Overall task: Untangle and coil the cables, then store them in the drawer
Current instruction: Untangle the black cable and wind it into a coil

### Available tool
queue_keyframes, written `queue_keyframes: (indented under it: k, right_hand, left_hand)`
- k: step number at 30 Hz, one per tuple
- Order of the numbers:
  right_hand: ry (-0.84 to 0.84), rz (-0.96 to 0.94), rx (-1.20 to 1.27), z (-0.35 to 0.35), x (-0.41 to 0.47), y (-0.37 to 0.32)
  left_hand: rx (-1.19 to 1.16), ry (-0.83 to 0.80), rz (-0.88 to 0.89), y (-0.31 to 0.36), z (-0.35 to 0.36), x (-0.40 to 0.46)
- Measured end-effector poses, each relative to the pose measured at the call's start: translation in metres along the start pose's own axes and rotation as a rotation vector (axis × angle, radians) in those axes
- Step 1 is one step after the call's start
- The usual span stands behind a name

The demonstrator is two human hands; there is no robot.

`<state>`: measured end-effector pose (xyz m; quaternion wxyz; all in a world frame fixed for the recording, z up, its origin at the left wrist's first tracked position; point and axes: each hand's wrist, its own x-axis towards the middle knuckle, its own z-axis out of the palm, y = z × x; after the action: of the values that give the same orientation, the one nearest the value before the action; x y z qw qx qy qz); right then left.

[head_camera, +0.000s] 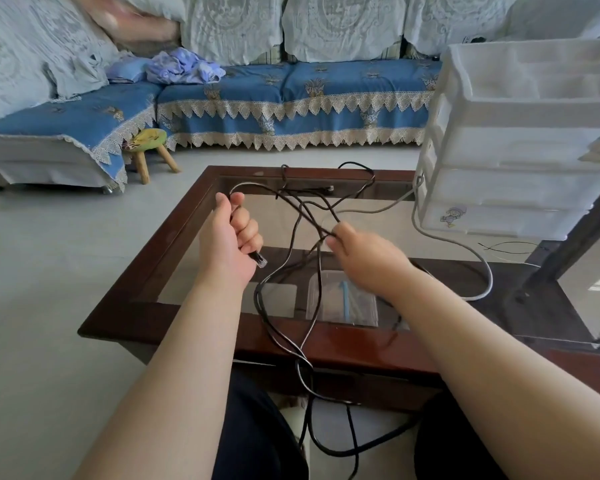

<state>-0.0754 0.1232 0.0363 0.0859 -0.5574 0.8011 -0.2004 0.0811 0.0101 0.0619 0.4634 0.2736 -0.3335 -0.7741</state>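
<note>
A long black cable [293,233] lies in tangled loops over the glass-topped coffee table [160,308] and hangs down past its front edge between my knees. My left hand [231,237] grips one end of it, with the clear plug sticking out below my fist. My right hand [364,252] pinches crossed strands of the black cable near the middle of the table. A white cable [465,242] curves along the right side of the table. The white plastic drawer unit [520,143] stands at the table's far right corner, its drawers pushed in.
A clear plastic box [343,299] sits on the shelf under the glass. A thin black wire [506,249] lies near the drawer unit. Beyond the table stand a blue-covered sofa [291,98] and a small wooden stool [149,150] on the pale floor.
</note>
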Motion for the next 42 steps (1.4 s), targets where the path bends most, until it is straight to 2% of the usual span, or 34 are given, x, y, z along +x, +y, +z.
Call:
queue_keyframes:
  k: [3, 7, 10, 12, 16, 19, 22, 23, 25, 27, 28, 33, 38, 42]
  right_hand:
    - [-0.150, -0.091, -0.205, 0.009, -0.013, -0.010]
    - [-0.165, -0.223, -0.381, 0.010, -0.020, -0.018]
    - [-0.214, -0.316, -0.414, 0.005, -0.024, -0.024]
    - [-0.219, -0.359, -0.388, -0.003, -0.026, -0.024]
    - [-0.044, -0.376, -0.252, -0.016, -0.026, -0.019]
    - [0.078, -0.350, -0.197, -0.018, -0.022, -0.014]
    - [0.241, -0.221, -0.160, -0.020, -0.017, -0.007]
    - [0.247, -0.172, -0.095, -0.021, -0.014, -0.005]
    - [0.137, -0.090, 0.140, -0.024, -0.011, -0.002]
    - [0.004, -0.072, 0.359, -0.027, -0.010, 0.001]
    - [-0.003, -0.100, 0.362, -0.027, -0.011, 0.001]
    - [0.145, -0.143, 0.275, -0.023, -0.014, -0.002]
    - [0.211, -0.097, 0.597, -0.023, -0.014, 0.004]
    - [0.208, -0.045, 0.618, -0.021, -0.016, 0.009]
  left_hand:
    - [0.328, 0.033, 0.094, -0.011, 0.003, 0.002]
    - [0.793, -0.176, 0.171, -0.033, 0.006, 0.000]
    - [1.021, -0.318, 0.098, -0.042, 0.004, 0.002]
    - [1.064, -0.389, 0.015, -0.042, 0.004, 0.004]
    - [1.000, -0.464, -0.122, -0.041, 0.004, 0.001]
    - [0.983, -0.589, -0.219, -0.040, 0.005, -0.006]
    - [0.693, -0.667, -0.503, -0.037, 0.006, -0.008]
    - [0.597, -0.663, -0.581, -0.035, 0.005, -0.007]
    - [0.519, -0.659, -0.650, -0.034, 0.004, -0.007]
    - [0.487, -0.664, -0.679, -0.034, 0.005, -0.009]
    - [0.460, -0.656, -0.689, -0.034, 0.006, -0.010]
    - [0.279, -0.585, -0.651, -0.042, 0.014, -0.018]
    - [0.163, -0.536, -0.558, -0.047, 0.023, -0.030]
    - [0.155, -0.512, -0.540, -0.049, 0.029, -0.038]
